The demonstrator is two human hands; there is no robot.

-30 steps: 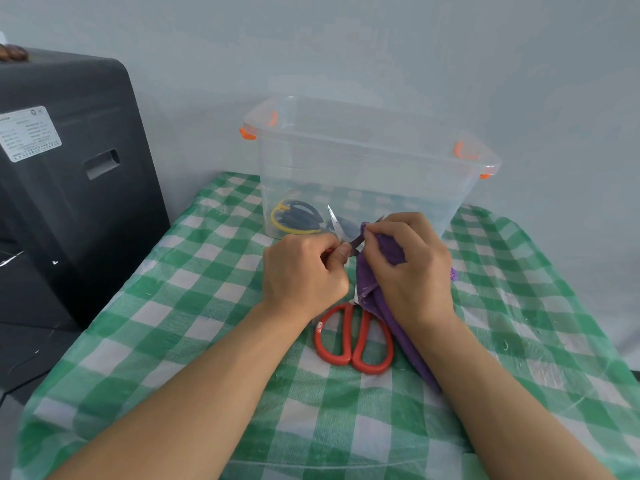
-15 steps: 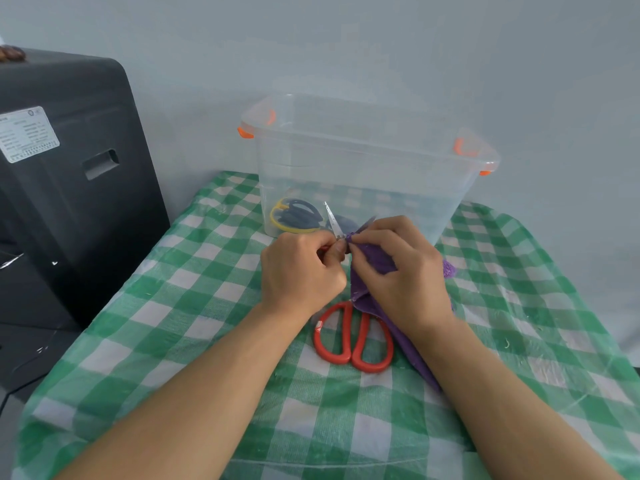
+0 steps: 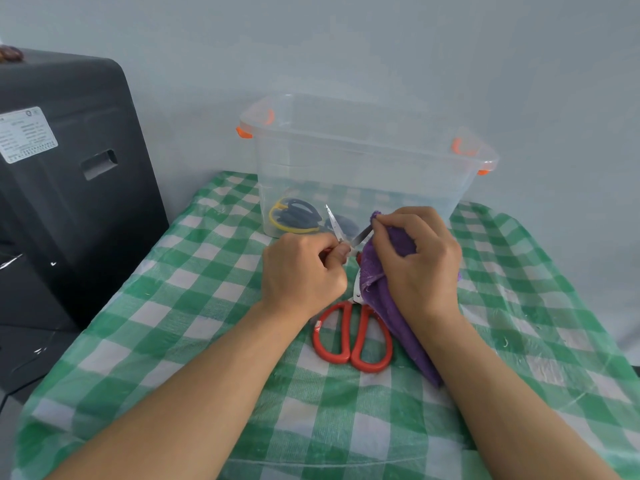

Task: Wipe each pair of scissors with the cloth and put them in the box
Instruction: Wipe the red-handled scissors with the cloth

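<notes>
Left hand (image 3: 303, 271): grip clenched on small scissors (image 3: 341, 230), blades apart.
Right hand (image 3: 417, 261): pinches cloth (image 3: 381, 292) over one blade.
Red scissors (image 3: 353, 337): bench (image 3: 173, 341), between wrists, partly under cloth.
Box (image 3: 363, 174): far, holding scissors.
Black cabinet (image 3: 69, 188): left.

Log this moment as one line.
left hand holds small scissors | right hand wipes blade with cloth | red scissors wait | box open

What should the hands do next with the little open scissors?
Probably slide the purple cloth in the right hand along the open blade to its tip. The left hand holds the small scissors spread, and the cloth pinches one blade, so wiping looks unfinished.
</notes>
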